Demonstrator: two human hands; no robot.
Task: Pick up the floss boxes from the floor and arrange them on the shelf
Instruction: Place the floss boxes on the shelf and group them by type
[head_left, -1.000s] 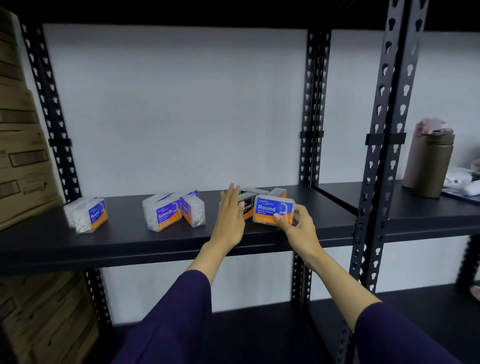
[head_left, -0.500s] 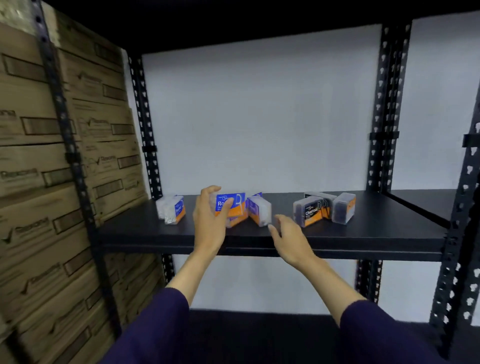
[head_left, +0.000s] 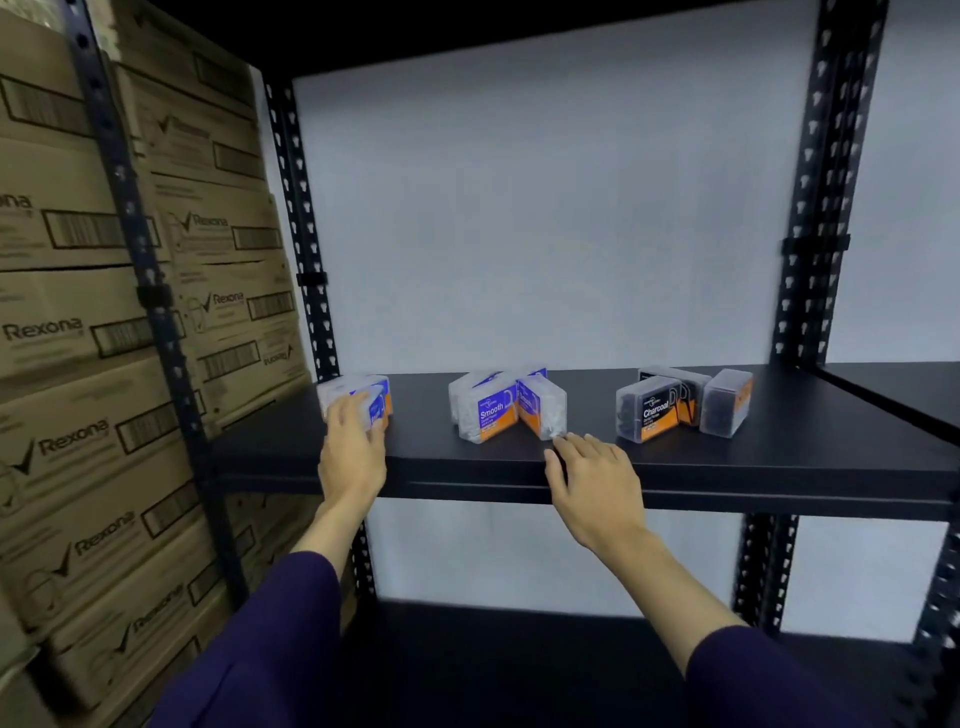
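Note:
Three clusters of floss boxes stand on the black shelf. At the far left are clear boxes with blue and orange labels; my left hand is wrapped over the front one, which it partly hides. The "Smooth" boxes stand in the middle, set at angles to each other. Dark "Charcoal" boxes stand on the right. My right hand hovers over the shelf's front edge with fingers spread and holds nothing, its fingertips just short of the Smooth boxes.
Stacked brown Rexona cartons fill the bay to the left. Black perforated uprights frame the bay, in front of a white wall. A lower shelf lies beneath my arms. Another shelf board continues to the right.
My left hand carried a blue and orange Round box leftward from the Charcoal group to the far-left group. My right hand let go of it and now hovers open. The view swung left.

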